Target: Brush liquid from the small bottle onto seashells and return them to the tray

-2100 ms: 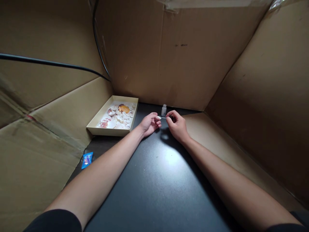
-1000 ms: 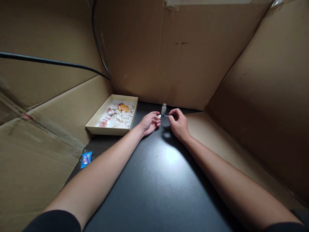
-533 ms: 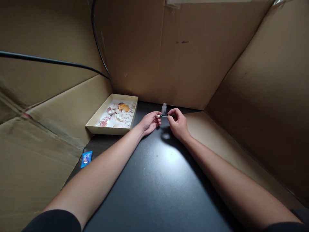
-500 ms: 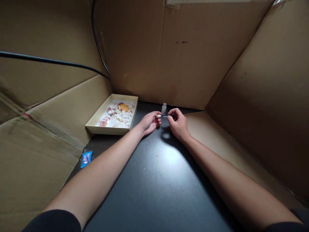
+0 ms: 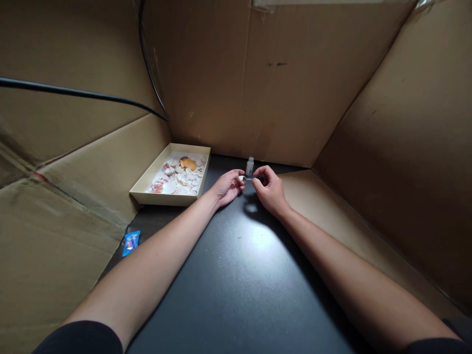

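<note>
My left hand (image 5: pixel 229 188) pinches a small white piece (image 5: pixel 242 178) between thumb and fingertips, palm turned inward. A slim, pale rod (image 5: pixel 249 179) spans the short gap from it to my right hand (image 5: pixel 270 189). The right thumb and forefinger are curled at the rod's other end, around something dark and too small to make out. Just behind the fingertips a small clear bottle (image 5: pixel 250 166) stands upright on the dark table (image 5: pixel 221 275). No cap shows on its neck.
A shallow cream box (image 5: pixel 162 199) of seashells (image 5: pixel 180 177) sits at the back left. Near the left edge lies a blue wrapper (image 5: pixel 131 243). Cardboard walls (image 5: pixel 280 103) surround the table, and a cardboard sheet (image 5: pixel 313 206) lies right. A black cable (image 5: pixel 92 95) crosses the left wall.
My right hand has shifted slightly left, nearer the left fingertips. The left hand has barely moved, and the bottle stands where it was.
</note>
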### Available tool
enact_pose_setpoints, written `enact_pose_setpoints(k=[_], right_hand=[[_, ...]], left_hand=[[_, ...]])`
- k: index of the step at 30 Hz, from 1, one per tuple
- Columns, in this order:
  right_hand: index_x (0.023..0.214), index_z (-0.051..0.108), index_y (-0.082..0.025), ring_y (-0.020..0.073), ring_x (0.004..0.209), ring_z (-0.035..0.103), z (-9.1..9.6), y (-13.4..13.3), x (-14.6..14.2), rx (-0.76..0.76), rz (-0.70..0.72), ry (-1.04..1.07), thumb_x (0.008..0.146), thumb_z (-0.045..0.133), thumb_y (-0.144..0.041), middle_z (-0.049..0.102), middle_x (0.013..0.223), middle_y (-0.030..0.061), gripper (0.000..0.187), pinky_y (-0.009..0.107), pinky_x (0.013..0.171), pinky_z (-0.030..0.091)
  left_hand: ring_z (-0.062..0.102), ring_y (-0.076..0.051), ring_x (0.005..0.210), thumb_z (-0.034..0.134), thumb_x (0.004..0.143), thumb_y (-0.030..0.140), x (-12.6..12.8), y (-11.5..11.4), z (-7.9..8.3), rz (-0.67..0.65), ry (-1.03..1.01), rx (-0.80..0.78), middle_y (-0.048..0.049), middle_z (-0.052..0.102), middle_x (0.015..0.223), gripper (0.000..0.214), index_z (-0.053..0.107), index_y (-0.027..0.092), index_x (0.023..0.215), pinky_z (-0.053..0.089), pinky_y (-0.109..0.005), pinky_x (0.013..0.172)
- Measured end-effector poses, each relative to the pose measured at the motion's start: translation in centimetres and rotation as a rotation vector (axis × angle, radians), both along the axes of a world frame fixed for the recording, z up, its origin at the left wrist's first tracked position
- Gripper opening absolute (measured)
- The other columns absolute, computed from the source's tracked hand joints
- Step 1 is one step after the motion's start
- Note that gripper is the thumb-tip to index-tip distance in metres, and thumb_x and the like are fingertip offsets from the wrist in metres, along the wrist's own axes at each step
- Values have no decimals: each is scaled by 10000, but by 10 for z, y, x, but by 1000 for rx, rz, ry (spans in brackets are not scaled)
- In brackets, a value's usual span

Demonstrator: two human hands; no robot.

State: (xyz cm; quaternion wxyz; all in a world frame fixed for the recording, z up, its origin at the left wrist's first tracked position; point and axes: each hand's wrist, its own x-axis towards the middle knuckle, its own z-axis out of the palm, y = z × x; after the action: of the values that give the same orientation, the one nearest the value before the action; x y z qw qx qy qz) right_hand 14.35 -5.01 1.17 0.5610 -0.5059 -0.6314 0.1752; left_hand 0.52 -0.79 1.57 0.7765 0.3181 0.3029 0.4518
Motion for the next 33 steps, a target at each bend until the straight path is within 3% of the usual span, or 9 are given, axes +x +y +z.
enact_pose_setpoints(k=[6,14,21,30,33], right_hand=[[801,518,-207,111,571,387,0,0,0,12,11,26,732,498,-251,505,669,-42,84,250,565,334],[810,520,-210,112,571,389,1,0,-1,21,32,19,743,495,-250,500,670,-42,82,254,571,336],[800,514,-209,114,580,402,1,0,0,25,13,32,749,486,-251,506,681,-35,71,253,572,341],[801,525,-204,110,569,397,0,0,0,32,4,3,746,497,-248,527,689,-34,76,254,567,337],[787,530,-200,107,562,394,0,1,1,24,-65,-29,724,525,-239,519,675,-38,74,253,566,333]], left_hand=[[567,-101,642,459,613,-8,-1,0,0,11,8,3,-11,517,675,237,519,139,789,479,-207,632],[483,-74,521,479,596,12,0,-1,-1,32,21,66,28,483,647,310,498,193,847,326,-162,476],[547,-103,587,458,579,18,-1,0,0,1,40,23,-2,503,653,229,491,163,755,430,-199,553],[493,-80,539,508,630,31,0,0,-2,2,51,73,23,481,620,216,502,167,797,361,-181,508],[516,-84,558,538,657,38,0,0,-3,5,42,68,19,507,633,189,498,164,792,377,-187,526]])
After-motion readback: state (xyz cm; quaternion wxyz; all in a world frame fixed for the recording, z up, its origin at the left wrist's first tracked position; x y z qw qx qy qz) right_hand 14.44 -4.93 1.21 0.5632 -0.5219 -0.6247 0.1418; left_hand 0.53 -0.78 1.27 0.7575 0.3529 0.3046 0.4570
